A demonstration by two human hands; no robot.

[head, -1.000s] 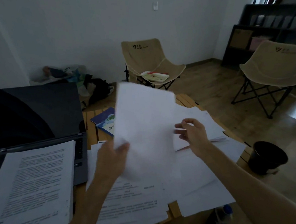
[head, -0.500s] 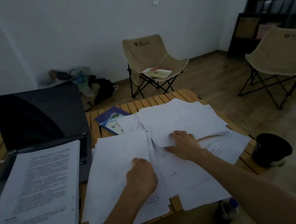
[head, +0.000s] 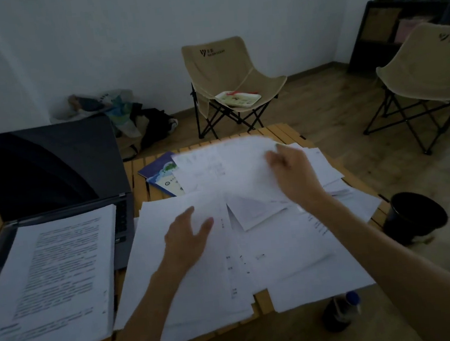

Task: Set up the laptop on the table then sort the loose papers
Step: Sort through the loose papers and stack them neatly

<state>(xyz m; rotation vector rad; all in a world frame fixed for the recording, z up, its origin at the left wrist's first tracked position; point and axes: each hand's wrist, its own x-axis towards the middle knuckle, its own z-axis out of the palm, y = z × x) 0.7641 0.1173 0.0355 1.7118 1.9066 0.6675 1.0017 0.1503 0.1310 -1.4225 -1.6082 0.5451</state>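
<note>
A slatted wooden counter (head: 283, 130) stands in a dim room with white walls and a wood floor. Beyond it sit two beige folding chairs, one (head: 225, 78) carrying a tray (head: 238, 98), the other (head: 426, 65) at the right before a dark shelf (head: 401, 10). Bags (head: 117, 112) lie heaped against the wall. A black bin (head: 414, 215) stands on the floor just beside the counter's right edge, and a bottle (head: 341, 311) stands below the near edge.

The laptop (head: 49, 172) sits open at the counter's left, screen dark, with a printed stack (head: 54, 274) lying over its keyboard. Loose papers (head: 282, 250) spread overlapping across the middle and right, partly covering a blue booklet (head: 160, 173).

The left hand (head: 189, 235) rests flat on the papers, fingers straight and spread. The right hand (head: 293, 174) pinches a blurred sheet (head: 234, 166) raised off the pile.
</note>
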